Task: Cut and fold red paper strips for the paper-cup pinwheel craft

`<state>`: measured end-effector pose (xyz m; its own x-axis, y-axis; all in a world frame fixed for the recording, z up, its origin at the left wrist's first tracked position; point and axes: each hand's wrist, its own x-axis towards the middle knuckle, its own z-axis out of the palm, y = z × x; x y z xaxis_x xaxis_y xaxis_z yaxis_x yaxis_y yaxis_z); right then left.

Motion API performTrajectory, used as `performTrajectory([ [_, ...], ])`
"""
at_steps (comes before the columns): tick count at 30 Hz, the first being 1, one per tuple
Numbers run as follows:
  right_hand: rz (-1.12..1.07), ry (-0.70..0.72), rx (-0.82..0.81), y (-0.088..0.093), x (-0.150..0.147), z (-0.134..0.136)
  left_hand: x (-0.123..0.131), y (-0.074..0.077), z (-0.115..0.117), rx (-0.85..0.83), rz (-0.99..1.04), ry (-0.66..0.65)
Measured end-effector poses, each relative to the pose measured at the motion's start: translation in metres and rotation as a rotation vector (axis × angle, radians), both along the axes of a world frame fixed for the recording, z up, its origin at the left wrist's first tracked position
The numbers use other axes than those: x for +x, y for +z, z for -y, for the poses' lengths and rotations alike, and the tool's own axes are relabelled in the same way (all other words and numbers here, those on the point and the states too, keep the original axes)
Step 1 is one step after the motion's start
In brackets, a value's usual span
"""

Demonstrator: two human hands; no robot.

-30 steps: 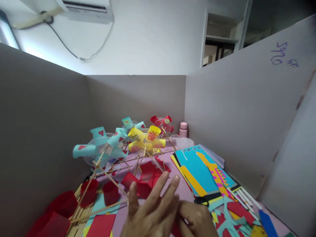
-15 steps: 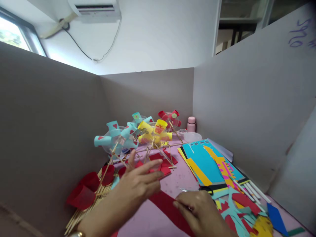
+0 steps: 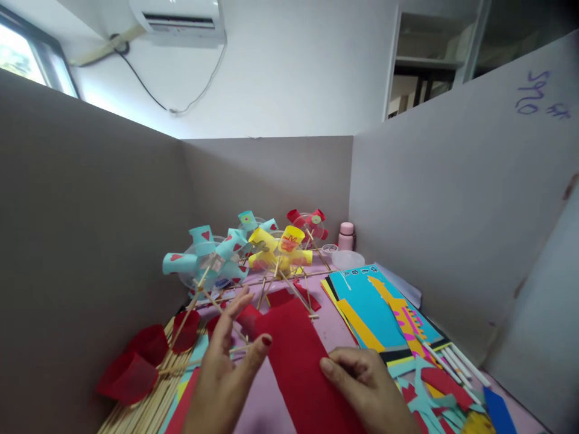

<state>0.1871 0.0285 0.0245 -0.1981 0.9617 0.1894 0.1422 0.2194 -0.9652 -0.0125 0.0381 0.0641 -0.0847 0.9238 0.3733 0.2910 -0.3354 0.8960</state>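
My right hand (image 3: 362, 386) pinches the right edge of a long red paper strip (image 3: 301, 361) between thumb and fingers. The strip is held up over the pink tabletop, its far end pointing at the paper windmills. Just left of the strip, my left hand (image 3: 230, 361) is open, thumb and fingers spread, holding nothing. Beyond the hands stand a light-blue windmill (image 3: 181, 263) and a yellow windmill (image 3: 292, 240) on stick frames. Red paper pieces (image 3: 280, 297) lie beneath the yellow one. Red paper rolls (image 3: 131, 377) sit beside my left hand.
Bamboo sticks (image 3: 136, 404) line the left side. On the right lie stacked coloured sheets (image 3: 362, 301), white sticks (image 3: 468, 364) and paper scraps (image 3: 420, 374). A pink bottle (image 3: 346, 237) and a clear plastic lid (image 3: 348, 260) stand at the back. Grey partitions (image 3: 271, 175) enclose the table.
The red strip has been lifted and more of its face shows. My left hand has moved left and down, turning so its thumb shows. My right hand still grips the strip.
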Motion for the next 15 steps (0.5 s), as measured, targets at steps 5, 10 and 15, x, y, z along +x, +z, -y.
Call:
performTrajectory([
  [5,-0.008,-0.056,0.027,-0.002,-0.003,-0.002,0.028,-0.014,0.011,0.258,-0.169,0.224],
  [10,-0.014,-0.115,0.064,-0.007,-0.005,-0.001,0.024,0.012,0.012,0.556,-0.495,0.249],
  [15,0.028,-0.193,0.14,-0.012,-0.008,-0.001,0.024,0.001,0.01,0.604,-0.571,0.309],
])
